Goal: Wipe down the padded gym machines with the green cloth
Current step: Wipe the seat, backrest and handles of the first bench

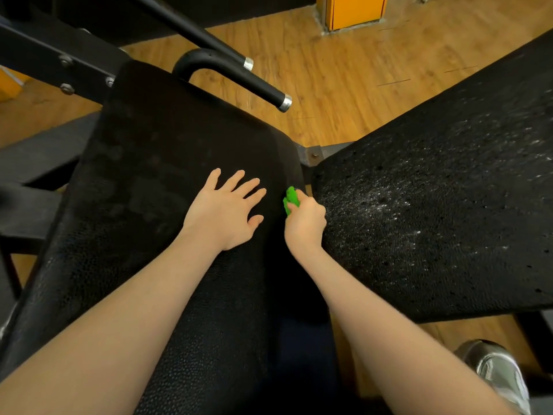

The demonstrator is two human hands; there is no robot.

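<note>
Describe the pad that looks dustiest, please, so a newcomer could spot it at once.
Start at the orange pillar on the wooden floor and come down to the black pad on the right. Unlike the darker pad on the left, it is speckled with whitish marks.

Most of the green cloth (291, 200) is buried inside the closed right hand (305, 224); a grey shoe (498, 375) is cropped at the frame's lower edge.

The left pad (167, 181) is showing black, pebbled vinyl with a dull sheen, while the right pad (443, 205) is looking rougher, pitted and flecked with white. The handle bar (239, 76) is gleaming in glossy black with chrome end caps, and the floor (344, 79) is showing smooth wood-grain planks.
</note>
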